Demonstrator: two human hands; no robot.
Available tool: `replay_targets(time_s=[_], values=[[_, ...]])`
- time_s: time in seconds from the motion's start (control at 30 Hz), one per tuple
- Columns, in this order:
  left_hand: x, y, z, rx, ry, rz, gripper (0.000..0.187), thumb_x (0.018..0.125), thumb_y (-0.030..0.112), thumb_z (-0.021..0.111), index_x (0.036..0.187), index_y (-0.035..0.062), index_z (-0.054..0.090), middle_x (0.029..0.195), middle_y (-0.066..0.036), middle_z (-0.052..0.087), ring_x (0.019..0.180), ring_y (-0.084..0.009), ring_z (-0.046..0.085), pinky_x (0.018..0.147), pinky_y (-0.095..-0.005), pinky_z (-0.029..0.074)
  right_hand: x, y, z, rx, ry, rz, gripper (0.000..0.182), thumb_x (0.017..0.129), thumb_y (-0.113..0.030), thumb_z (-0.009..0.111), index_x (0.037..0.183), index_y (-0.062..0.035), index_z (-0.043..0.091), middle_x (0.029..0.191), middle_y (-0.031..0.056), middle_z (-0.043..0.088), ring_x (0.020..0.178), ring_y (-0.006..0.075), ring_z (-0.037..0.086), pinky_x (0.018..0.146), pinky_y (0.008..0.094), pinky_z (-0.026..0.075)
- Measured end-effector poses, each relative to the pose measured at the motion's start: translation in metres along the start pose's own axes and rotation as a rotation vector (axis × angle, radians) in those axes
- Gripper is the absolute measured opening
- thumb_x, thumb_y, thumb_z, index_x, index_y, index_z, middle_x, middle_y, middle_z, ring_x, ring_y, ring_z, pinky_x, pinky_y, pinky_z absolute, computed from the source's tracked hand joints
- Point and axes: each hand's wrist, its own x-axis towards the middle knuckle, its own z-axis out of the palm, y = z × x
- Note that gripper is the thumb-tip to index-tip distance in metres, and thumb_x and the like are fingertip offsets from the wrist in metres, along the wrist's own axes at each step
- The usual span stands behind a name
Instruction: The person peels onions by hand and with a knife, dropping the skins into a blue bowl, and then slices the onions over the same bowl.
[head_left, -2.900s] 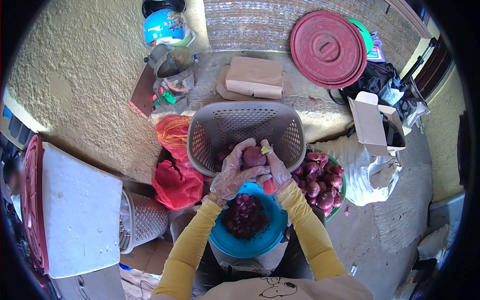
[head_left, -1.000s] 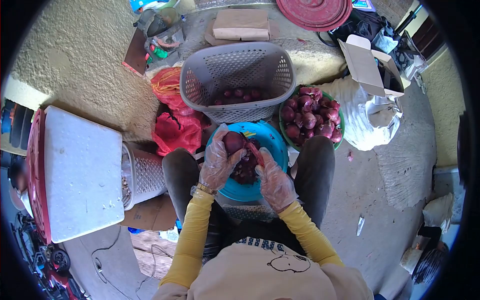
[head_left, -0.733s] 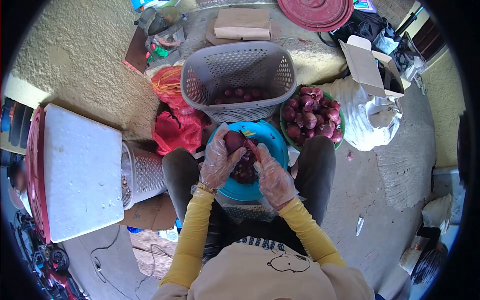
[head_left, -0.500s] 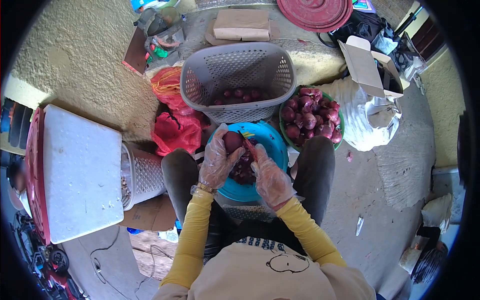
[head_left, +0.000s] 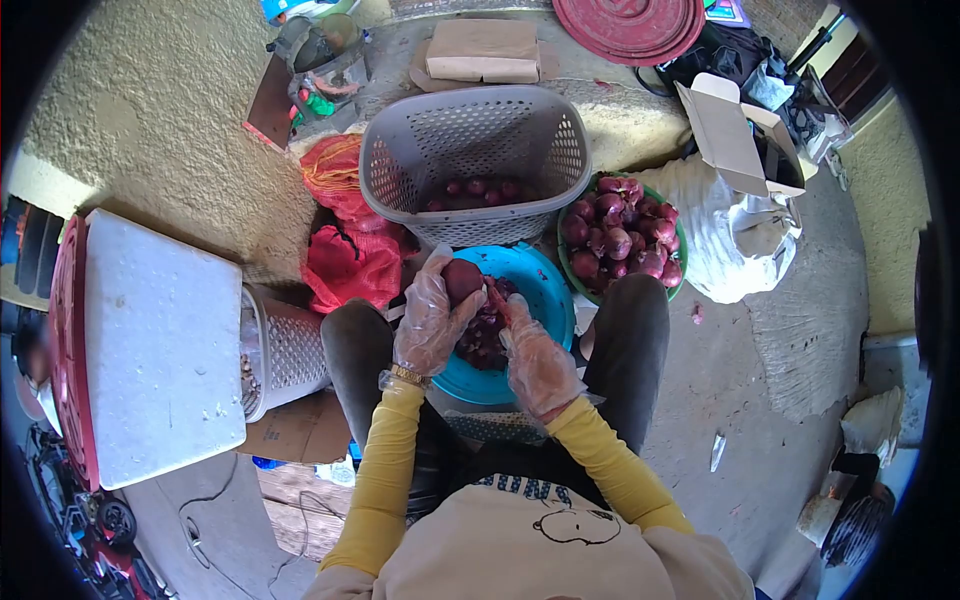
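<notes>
A red onion (head_left: 462,281) sits in my left hand (head_left: 428,320), which wears a clear plastic glove, its fingers curled round the bulb. My right hand (head_left: 541,360), gloved too, is closed beside the onion. From its fingertips a thin reddish piece points toward the onion; I cannot make out whether it is a tool or peel. Both hands are above a blue basin (head_left: 549,291) between my knees. Dark purple onion skins (head_left: 481,345) lie in the basin, partly covered by my hands.
Beyond the basin stands a grey perforated basket (head_left: 476,222) with several onions inside. A green bowl (head_left: 683,262) heaped with red onions is at the right. Red mesh sacks (head_left: 350,265), a white foam board (head_left: 165,350) and a perforated bin (head_left: 295,345) stand left. A white sack (head_left: 715,240) is far right.
The onion has turned or tipped slightly in my left hand. A yellow strip seen by my right fingertips before no longer shows. Both hands have shifted slightly to the left.
</notes>
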Motion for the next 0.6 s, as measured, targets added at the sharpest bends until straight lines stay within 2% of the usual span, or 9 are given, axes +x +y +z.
replay_targets(time_s=[0.07, 0.17, 0.23, 0.27, 0.33, 0.4, 0.43, 0.5, 0.6], values=[[-0.001, -0.003, 0.001, 0.075, 0.018, 0.05, 0.072, 0.092, 0.027, 0.078, 0.146, 0.0013, 0.039, 0.135, -0.023, 0.056, 0.122, -0.0377, 0.059, 0.105, -0.0427, 0.047, -0.001, 0.006, 0.001, -0.025, 0.037, -0.018, 0.054, 0.1, -0.012, 0.059, 0.15, 0.0006, 0.045, 0.114, 0.0251, 0.069, 0.102, 0.0405, 0.07, 0.086, 0.0441, 0.056], [0.001, -0.005, 0.001, -0.025, 0.027, -0.042, 0.07, 0.093, 0.026, 0.078, 0.146, 0.0025, 0.04, 0.136, -0.019, 0.056, 0.122, -0.033, 0.058, 0.106, -0.0414, 0.046, 0.004, 0.02, 0.003, -0.082, 0.06, -0.036, 0.051, 0.101, -0.015, 0.059, 0.148, 0.0007, 0.046, 0.117, 0.026, 0.068, 0.105, 0.0419, 0.069, 0.087, 0.0447, 0.056], [0.002, -0.019, 0.01, -0.51, 0.096, -0.03, 0.068, 0.093, 0.021, 0.078, 0.147, 0.0048, 0.04, 0.136, -0.014, 0.056, 0.122, -0.027, 0.059, 0.105, -0.0411, 0.047, 0.011, 0.018, -0.006, -0.109, 0.046, -0.035, 0.049, 0.103, -0.017, 0.059, 0.147, 0.0008, 0.048, 0.119, 0.0263, 0.068, 0.106, 0.0426, 0.068, 0.088, 0.0447, 0.055], [0.003, -0.026, 0.015, -0.508, 0.099, -0.032, 0.068, 0.093, 0.021, 0.078, 0.147, 0.0048, 0.04, 0.136, -0.014, 0.056, 0.122, -0.027, 0.059, 0.105, -0.0411, 0.047, 0.016, 0.01, -0.017, 0.044, 0.06, 0.029, 0.045, 0.105, -0.02, 0.057, 0.144, 0.0002, 0.05, 0.112, 0.0223, 0.069, 0.098, 0.0387, 0.07, 0.084, 0.0424, 0.056], [0.006, -0.026, 0.018, -1.11, 0.043, -0.178, 0.062, 0.095, 0.02, 0.074, 0.146, 0.0062, 0.043, 0.134, -0.011, 0.057, 0.122, -0.0243, 0.059, 0.106, -0.0407, 0.048, 0.023, 0.01, -0.026, 0.2, 0.071, 0.087, 0.042, 0.107, -0.023, 0.056, 0.142, -0.0005, 0.052, 0.105, 0.0183, 0.07, 0.09, 0.0349, 0.071, 0.079, 0.0402, 0.056], [0.004, -0.011, 0.007, -1.292, 0.035, -0.242, 0.058, 0.097, 0.022, 0.072, 0.145, 0.0053, 0.044, 0.133, -0.011, 0.057, 0.121, -0.0253, 0.06, 0.105, -0.041, 0.049, 0.025, 0.022, -0.029, 0.999, -0.202, 0.495, 0.039, 0.11, -0.026, 0.05, 0.141, -0.0025, 0.05, 0.087, 0.0059, 0.062, 0.074, 0.0202, 0.062, 0.074, 0.0337, 0.054], [0.005, -0.003, 0.001, -1.477, 0.024, -0.308, 0.055, 0.099, 0.025, 0.07, 0.143, 0.0044, 0.045, 0.132, -0.012, 0.058, 0.119, -0.0263, 0.061, 0.104, -0.0413, 0.051, 0.028, 0.028, -0.026, 0.998, -0.203, 0.491, 0.039, 0.11, -0.026, 0.05, 0.141, -0.0025, 0.05, 0.087, 0.0059, 0.062, 0.074, 0.0202, 0.062, 0.074, 0.0337, 0.054], [0.008, -0.009, 0.0, -1.504, -0.012, -0.365, 0.054, 0.1, 0.03, 0.069, 0.141, 0.0034, 0.047, 0.131, -0.013, 0.059, 0.115, -0.028, 0.064, 0.101, -0.0419, 0.054, 0.035, 0.034, -0.023, 1.218, -0.242, 0.41, 0.035, 0.112, -0.023, 0.047, 0.141, -0.0041, 0.044, 0.086, 0.0, 0.051, 0.074, 0.0107, 0.049, 0.074, 0.0286, 0.05], [0.013, -0.021, 0.0, -1.595, -0.038, -0.544, 0.054, 0.101, 0.036, 0.068, 0.138, 0.0017, 0.05, 0.124, -0.016, 0.062, 0.105, -0.0302, 0.067, 0.092, -0.0435, 0.059, 0.049, 0.029, -0.027, 1.271, -0.255, 0.376, 0.031, 0.112, -0.018, 0.045, 0.139, -0.0038, 0.041, 0.096, 0.0027, 0.054, 0.08, 0.0121, 0.051, 0.077, 0.0287, 0.049]])
